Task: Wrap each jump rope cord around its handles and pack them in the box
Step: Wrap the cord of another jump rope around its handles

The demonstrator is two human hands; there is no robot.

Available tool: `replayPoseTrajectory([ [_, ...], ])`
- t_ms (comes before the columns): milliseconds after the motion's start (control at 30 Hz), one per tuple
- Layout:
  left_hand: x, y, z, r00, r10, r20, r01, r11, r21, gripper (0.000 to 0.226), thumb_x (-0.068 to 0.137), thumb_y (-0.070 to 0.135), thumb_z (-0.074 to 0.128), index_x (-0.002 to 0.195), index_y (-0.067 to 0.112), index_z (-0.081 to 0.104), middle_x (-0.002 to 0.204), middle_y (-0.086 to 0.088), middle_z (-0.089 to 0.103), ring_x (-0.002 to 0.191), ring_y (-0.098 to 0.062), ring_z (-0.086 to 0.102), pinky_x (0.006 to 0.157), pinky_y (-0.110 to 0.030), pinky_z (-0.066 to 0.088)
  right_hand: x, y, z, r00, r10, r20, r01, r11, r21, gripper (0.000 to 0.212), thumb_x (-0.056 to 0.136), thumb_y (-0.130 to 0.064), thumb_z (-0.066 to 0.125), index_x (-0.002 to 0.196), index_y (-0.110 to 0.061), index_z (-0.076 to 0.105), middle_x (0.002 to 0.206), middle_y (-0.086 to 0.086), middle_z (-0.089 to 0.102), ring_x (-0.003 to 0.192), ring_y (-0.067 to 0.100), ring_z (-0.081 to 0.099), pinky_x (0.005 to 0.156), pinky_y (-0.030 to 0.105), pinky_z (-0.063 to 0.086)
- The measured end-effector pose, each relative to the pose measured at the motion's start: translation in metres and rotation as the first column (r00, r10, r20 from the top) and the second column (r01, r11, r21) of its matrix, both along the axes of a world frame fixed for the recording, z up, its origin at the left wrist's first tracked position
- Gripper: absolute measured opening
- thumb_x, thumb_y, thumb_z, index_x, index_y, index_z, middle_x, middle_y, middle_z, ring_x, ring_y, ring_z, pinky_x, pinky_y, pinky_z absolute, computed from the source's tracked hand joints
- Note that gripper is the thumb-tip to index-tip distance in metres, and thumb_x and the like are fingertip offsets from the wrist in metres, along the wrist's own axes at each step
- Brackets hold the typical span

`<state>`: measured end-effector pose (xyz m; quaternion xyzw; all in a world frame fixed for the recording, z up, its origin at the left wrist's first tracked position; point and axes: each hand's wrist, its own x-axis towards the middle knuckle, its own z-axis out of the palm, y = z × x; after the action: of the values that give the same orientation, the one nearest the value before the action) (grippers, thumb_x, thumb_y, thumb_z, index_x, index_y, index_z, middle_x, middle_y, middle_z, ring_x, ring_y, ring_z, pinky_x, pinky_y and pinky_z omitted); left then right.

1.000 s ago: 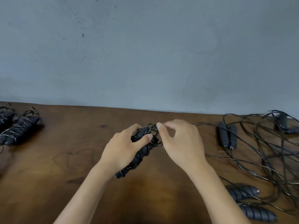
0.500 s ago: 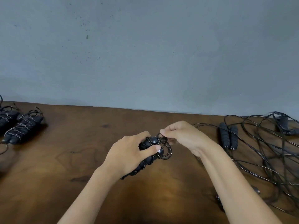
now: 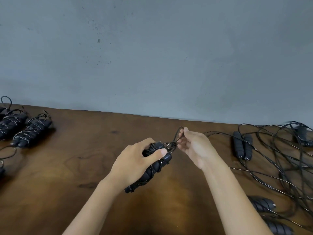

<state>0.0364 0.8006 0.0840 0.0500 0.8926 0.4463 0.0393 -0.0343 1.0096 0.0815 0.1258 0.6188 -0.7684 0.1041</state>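
Above brown table (image 3: 67, 167), left hand (image 3: 133, 165) grips wrapped handles (image 3: 153, 167); raised right hand (image 3: 194, 148) pinches cord loop (image 3: 177, 134).

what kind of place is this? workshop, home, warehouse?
Probably a simple packing bench, though I can't say whether workshop or home. A bare wooden table is pushed against a plain grey wall, with wrapped jump ropes lined up at one end and a tangle of unwrapped ropes at the other.
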Motion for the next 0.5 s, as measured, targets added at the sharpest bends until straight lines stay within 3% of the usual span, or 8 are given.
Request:
replayPoseTrajectory([
  [133,0.005,-0.012,-0.003,0.998,0.055,0.038,-0.056,0.997,0.052,0.035,0.098,0.066,0.056,0.105,0.034,0.066,0.083,0.012,0.078,0.08,-0.01,0.073,0.085,-0.044,0.06,0.003,-0.012,0.005,0.996,0.062,-0.065,-0.063,0.998,-0.013,0.023,0.107,-0.023,0.054,0.094,-0.012,0.069,0.084,0.001,0.066,0.075,0.014,0.06,0.078,0.033,0.05],
  [333,0.012,-0.035,-0.015,0.988,0.108,0.111,-0.129,0.971,0.201,0.037,0.098,0.067,0.053,0.104,0.033,0.067,0.09,0.007,0.079,0.085,-0.012,0.074,0.093,-0.047,0.058,0.009,-0.047,0.004,0.986,0.148,-0.071,-0.148,0.989,-0.006,0.025,0.108,-0.023,0.051,0.119,-0.011,0.069,0.109,0.004,0.078,0.094,0.02,0.071,0.084,0.035,0.057],
  [433,0.019,-0.054,-0.02,0.975,0.132,0.177,-0.183,0.932,0.312,0.049,0.085,0.075,0.062,0.108,0.031,0.065,0.091,0.006,0.079,0.082,-0.013,0.075,0.091,-0.047,0.06,0.012,-0.074,-0.001,0.981,0.186,-0.054,-0.183,0.982,0.052,0.025,0.108,-0.022,0.05,0.123,-0.012,0.067,0.11,0.003,0.078,0.098,0.021,0.074,0.082,0.033,0.058],
  [500,0.021,-0.072,-0.025,0.958,0.189,0.217,-0.25,0.92,0.301,0.063,0.075,0.08,0.069,0.115,0.033,0.059,0.095,0.009,0.079,0.087,-0.009,0.075,0.089,-0.042,0.06,0.013,-0.095,-0.005,0.977,0.21,-0.046,-0.206,0.975,0.08,0.025,0.108,-0.021,0.049,0.124,-0.013,0.067,0.108,0.002,0.078,0.099,0.021,0.074,0.083,0.033,0.058],
])
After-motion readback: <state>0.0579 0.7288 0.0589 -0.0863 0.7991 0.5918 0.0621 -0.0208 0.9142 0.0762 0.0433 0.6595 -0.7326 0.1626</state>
